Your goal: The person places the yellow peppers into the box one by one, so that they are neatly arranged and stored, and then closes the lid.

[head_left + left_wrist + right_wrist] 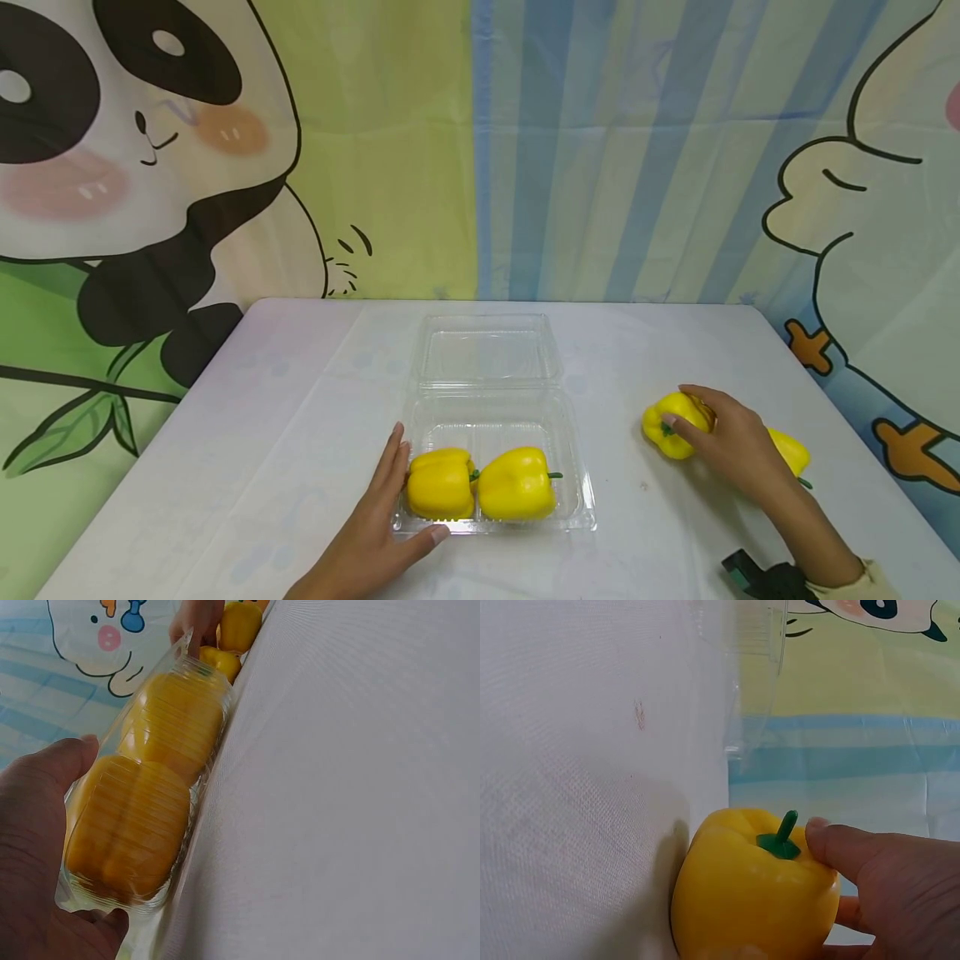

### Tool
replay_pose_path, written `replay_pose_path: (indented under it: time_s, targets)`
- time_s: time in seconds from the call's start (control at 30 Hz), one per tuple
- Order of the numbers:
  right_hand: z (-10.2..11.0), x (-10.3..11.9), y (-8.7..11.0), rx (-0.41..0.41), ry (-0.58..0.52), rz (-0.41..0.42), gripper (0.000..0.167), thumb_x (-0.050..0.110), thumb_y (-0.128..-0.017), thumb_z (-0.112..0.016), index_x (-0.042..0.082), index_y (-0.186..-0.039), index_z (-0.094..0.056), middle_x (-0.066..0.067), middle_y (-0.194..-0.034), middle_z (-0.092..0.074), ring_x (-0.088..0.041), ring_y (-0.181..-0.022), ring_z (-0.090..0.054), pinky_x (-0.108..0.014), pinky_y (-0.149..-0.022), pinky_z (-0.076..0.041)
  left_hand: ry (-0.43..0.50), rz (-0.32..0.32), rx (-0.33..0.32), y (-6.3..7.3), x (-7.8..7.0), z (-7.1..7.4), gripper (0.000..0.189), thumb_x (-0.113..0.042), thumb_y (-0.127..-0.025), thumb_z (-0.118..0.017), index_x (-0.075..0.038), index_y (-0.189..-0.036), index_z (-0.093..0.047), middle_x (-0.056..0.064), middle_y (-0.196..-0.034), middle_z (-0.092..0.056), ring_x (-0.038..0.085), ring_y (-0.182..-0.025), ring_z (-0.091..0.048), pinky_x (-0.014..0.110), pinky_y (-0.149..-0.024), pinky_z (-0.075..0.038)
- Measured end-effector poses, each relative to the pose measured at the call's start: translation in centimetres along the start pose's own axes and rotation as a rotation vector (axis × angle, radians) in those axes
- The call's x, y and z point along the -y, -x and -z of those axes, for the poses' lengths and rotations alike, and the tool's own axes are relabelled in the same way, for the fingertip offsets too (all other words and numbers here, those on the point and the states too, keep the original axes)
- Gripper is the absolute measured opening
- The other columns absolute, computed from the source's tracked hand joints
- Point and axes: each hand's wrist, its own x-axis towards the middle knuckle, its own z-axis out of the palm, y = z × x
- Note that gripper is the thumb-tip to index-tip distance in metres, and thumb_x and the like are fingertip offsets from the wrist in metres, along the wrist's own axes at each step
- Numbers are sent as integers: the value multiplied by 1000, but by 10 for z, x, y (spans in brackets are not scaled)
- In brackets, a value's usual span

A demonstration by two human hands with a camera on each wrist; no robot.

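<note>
A clear plastic clamshell container (573, 450) stands on the table, its lid (487, 354) folded back. Two yellow bell peppers lie side by side in its front part, a left one (441, 485) and a right one (517, 485). My left hand (375, 525) rests at the container's front left corner, fingers extended along the left side and thumb at the front rim. Off to the right, my right hand (738, 437) grips another yellow bell pepper (754, 892) by its side, thumb near the green stem. This pepper's underside is hidden in the head view.
One more yellow bell pepper (789, 454) lies behind the right forearm, partly covered by it. The white table (247, 467) ends at a printed curtain (405, 167) at the back. A dark device (768, 579) is on the right wrist.
</note>
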Motion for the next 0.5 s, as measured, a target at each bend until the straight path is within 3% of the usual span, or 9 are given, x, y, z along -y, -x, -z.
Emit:
replay_pose_path:
  time_s: [0.3, 0.5]
  targets:
    - [-5, -2, -1, -4, -36, 90, 61, 39, -90, -69, 2, -135, -52, -26, -135, -51, -44, -118, -49, -64, -93, -41, 4, 3, 0, 0, -1, 0, 108, -51, -79, -76, -1, -154, -17, -5, -163, 3, 23, -145, -16, 46, -107, -27]
    - [-6, 0, -1, 11, -16, 99, 60, 39, -91, -68, 4, -137, -52, -25, -136, -51, -44, -117, -50, -64, -92, -42, 6, 17, 6, 0, -1, 0, 108, -52, -79, -76, -3, -155, -17, -6, -163, 4, 22, -145, -16, 46, -108, -26]
